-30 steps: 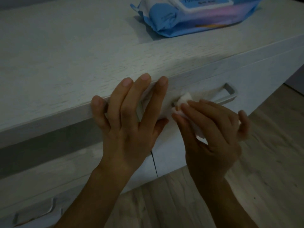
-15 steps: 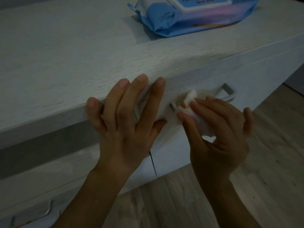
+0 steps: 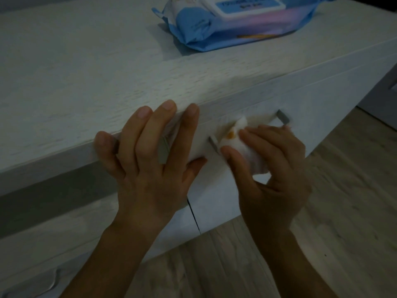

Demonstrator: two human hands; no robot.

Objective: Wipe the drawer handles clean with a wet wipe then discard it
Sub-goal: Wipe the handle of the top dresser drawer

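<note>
Right hand is gripping a bunched wipe, pressing it on the handle of the top drawer, near the handle's left end. Left hand is lying flat with fingers straight and spread, bracing on the dresser edge just left of the handle. Wipes pack is sitting on the dresser top, well back.

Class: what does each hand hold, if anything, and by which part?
Right hand: the bunched wet wipe, pinched round its middle, on the drawer handle. Left hand: nothing; it rests flat on the cabinet edge.
</note>
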